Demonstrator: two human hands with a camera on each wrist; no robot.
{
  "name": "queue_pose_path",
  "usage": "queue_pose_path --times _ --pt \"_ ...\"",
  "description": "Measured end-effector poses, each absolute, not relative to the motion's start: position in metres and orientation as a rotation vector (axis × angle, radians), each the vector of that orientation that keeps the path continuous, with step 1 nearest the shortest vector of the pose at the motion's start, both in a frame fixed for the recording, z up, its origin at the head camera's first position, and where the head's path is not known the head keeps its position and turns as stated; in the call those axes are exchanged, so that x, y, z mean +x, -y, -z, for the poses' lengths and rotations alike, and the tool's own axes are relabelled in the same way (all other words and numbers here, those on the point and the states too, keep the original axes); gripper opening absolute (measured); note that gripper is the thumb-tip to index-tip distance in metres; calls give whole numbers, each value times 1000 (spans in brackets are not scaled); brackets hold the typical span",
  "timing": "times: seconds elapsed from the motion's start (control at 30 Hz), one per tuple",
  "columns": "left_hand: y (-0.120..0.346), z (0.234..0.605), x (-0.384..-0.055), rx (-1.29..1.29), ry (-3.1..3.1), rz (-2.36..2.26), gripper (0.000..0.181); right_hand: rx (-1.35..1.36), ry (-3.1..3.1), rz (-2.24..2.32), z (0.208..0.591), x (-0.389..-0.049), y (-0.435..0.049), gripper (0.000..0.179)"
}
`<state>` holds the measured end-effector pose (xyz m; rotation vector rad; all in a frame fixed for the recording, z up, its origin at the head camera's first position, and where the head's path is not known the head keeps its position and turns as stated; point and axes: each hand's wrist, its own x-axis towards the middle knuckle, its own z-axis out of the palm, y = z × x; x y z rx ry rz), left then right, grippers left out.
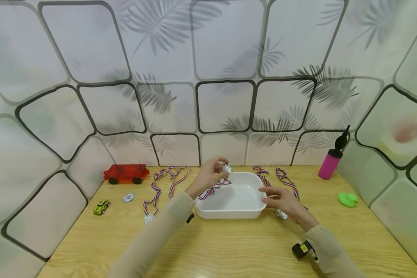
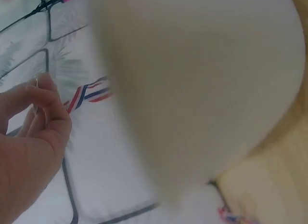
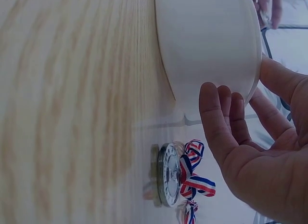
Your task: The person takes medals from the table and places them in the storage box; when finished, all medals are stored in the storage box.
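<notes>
Left hand: I have the left hand (image 1: 208, 175) above the far left part of the basin, near the centre of the frame, thumb and fingertips closed in a firm-looking pinch on a silver medal (image 1: 227, 169)
Medal in hand: lifted clear of the basin floor, with its striped ribbon (image 1: 213, 189) trailing down over the basin's left side
Right hand: my right hand (image 1: 285, 203) is at the basin's right end, fingers loosely bent and well spread (I cannot tell from here how firmly they bear on the wall)
White basin: the white basin (image 1: 229, 214) sits in the middle of the frame on the wooden table (image 1: 229, 247)
Right of basin: a second medal (image 1: 281, 214) lies just below my right hand, and two ribbons (image 1: 287, 180) run up toward the backdrop
Left of basin: a third medal (image 1: 149, 218) with a long ribbon (image 1: 155, 189), another ribbon nearby, and a round disc (image 1: 128, 197)
Toys, left of frame: red wagon (image 1: 126, 173), yellow-green car (image 1: 102, 207)
Right edge: pink pump (image 1: 328, 166), green duck (image 1: 347, 199)
</notes>
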<state>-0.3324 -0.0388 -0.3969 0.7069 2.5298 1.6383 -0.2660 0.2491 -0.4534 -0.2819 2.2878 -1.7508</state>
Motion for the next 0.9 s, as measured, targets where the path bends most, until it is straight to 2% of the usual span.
queue_pose_path --times 0.47,0.9 --pt "-7 433 -323 370 -2295 -1943 39 -289 -2288 1755 455 -267 -251 59" --pt "-32 451 -325 293 -2279 -1876 33 -290 -2274 1762 457 -268 -250 59"
